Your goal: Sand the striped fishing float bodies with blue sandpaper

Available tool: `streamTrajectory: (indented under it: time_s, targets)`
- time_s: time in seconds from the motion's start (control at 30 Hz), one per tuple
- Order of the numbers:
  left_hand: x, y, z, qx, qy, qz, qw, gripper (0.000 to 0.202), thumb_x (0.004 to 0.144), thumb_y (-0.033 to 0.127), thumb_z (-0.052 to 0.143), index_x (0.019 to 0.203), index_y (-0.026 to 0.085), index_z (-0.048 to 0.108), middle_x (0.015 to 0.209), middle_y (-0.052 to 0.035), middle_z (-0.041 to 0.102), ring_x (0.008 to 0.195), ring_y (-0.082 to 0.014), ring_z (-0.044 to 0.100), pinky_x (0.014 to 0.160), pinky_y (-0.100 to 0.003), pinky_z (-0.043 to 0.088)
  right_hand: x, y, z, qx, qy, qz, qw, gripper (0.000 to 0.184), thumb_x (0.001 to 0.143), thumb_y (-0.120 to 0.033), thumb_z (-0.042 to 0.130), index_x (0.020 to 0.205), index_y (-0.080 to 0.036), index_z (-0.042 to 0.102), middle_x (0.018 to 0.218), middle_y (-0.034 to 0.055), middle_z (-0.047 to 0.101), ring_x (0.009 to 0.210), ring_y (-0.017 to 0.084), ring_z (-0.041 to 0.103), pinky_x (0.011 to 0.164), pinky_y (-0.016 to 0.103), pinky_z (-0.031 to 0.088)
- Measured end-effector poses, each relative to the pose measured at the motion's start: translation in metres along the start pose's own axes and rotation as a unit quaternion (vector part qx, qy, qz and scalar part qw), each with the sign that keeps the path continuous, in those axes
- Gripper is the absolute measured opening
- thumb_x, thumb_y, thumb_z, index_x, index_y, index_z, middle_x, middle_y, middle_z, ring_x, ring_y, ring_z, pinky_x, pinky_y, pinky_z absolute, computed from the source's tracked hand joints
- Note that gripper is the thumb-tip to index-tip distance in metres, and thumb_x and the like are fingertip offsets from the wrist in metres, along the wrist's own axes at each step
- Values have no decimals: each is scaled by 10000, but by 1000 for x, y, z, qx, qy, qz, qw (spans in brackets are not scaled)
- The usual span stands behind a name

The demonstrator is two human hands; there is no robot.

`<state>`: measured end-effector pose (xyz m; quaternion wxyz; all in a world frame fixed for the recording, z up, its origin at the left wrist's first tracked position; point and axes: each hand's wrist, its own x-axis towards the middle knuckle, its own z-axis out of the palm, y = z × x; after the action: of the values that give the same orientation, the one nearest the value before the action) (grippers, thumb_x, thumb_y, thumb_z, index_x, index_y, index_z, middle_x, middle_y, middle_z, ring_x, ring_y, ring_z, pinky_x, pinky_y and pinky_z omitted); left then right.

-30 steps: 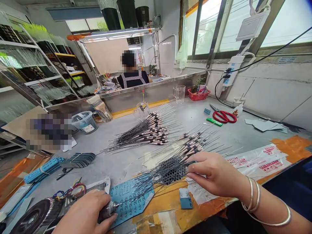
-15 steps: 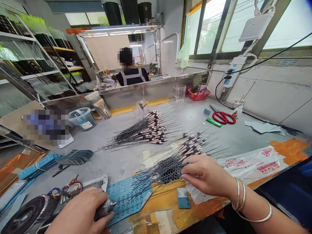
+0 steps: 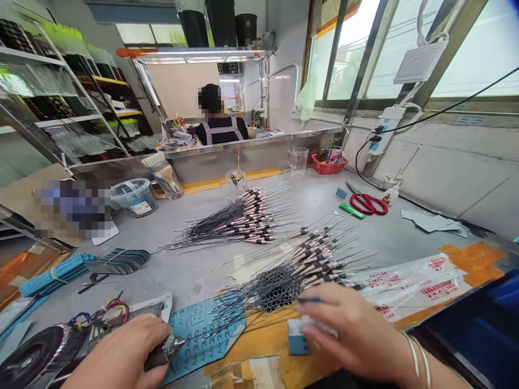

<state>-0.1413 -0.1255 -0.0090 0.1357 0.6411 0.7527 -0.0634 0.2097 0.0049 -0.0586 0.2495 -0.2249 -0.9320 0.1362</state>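
The left hand [image 3: 117,357] has its fingers closed around a drill chuck [image 3: 165,350] at the desk's [image 3: 194,270] front edge. The right hand [image 3: 348,335] is blurred beside the fishing floats [image 3: 312,265]; its fingers cannot be told.

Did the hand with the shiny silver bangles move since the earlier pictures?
Yes. The right hand moved down towards the person, away from the black honeycomb mesh tube, and is now beside the small blue card.

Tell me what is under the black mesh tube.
Thin dark stems run through the black mesh tube; orange tape shows just below it. The surface directly beneath is covered and cannot be seen.
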Motion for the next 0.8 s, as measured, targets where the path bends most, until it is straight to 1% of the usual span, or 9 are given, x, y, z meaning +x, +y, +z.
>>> streamTrajectory:
  time_s: [0.07,0.17,0.23,0.3,0.43,0.57,0.63,0.7,0.8]
  targets:
    - [-3,2,-3,1,-4,7,1000,132,705,245,560,756,236,682,883,-38,704,838,-211,642,770,-280,455,-9,-10,14,-24,-28,-24,999,175,839,-240,587,986,-208,677,955,76,679,803,203,622,707,302,509]
    - [-3,7,-8,-25,28,11,999,239,763,361,586,943,251,698,1021,-53,704,945,-243,645,858,-333,474,-18,-13,44,-72,-14,-40,997,181,751,-209,636,925,-171,669,907,77,679,746,221,622,638,306,523]
    - [2,16,-11,-37,70,31,996,284,802,438,581,989,257,692,1013,-55,704,950,-250,645,862,-354,486,-19,-10,58,-87,0,-56,995,157,741,-146,608,889,-165,657,876,73,676,710,216,618,611,303,524]
    - [11,35,-13,-32,119,77,989,267,867,425,528,984,244,686,942,-57,701,914,-244,643,817,-357,498,-20,-7,61,-85,10,-71,994,178,761,-76,547,877,-168,647,852,67,672,691,200,615,611,289,521]
    - [37,95,-11,-24,162,166,972,253,940,243,413,1009,231,656,879,-53,669,856,-214,623,756,-334,496,-21,-3,37,-48,28,-54,997,236,835,-58,467,936,-183,639,906,84,672,768,195,628,670,270,516]
    - [62,149,-1,-19,143,224,964,229,941,228,421,1017,251,636,895,-40,652,876,-214,616,753,-335,511,-22,1,-7,9,-34,9,999,226,888,-118,440,917,-200,650,844,72,652,749,177,608,661,256,486]
    - [70,164,8,-15,133,236,962,179,901,260,519,1040,236,629,958,-55,659,919,-244,620,788,-379,525,-21,5,-27,28,-89,37,995,217,886,-134,454,873,-201,660,791,55,636,729,170,598,641,254,462]
    - [77,173,16,-11,123,239,963,243,849,280,608,1083,217,620,1042,-83,659,978,-279,620,828,-419,530,-21,12,-42,37,-140,58,988,188,870,-142,490,833,-199,665,750,38,624,719,165,590,625,254,432]
    - [84,177,24,-2,104,239,965,249,845,241,605,1092,213,622,1051,-90,662,959,-279,645,803,-417,551,-20,25,-58,38,-172,77,981,148,860,-160,528,825,-192,668,751,31,622,733,161,580,622,254,402]
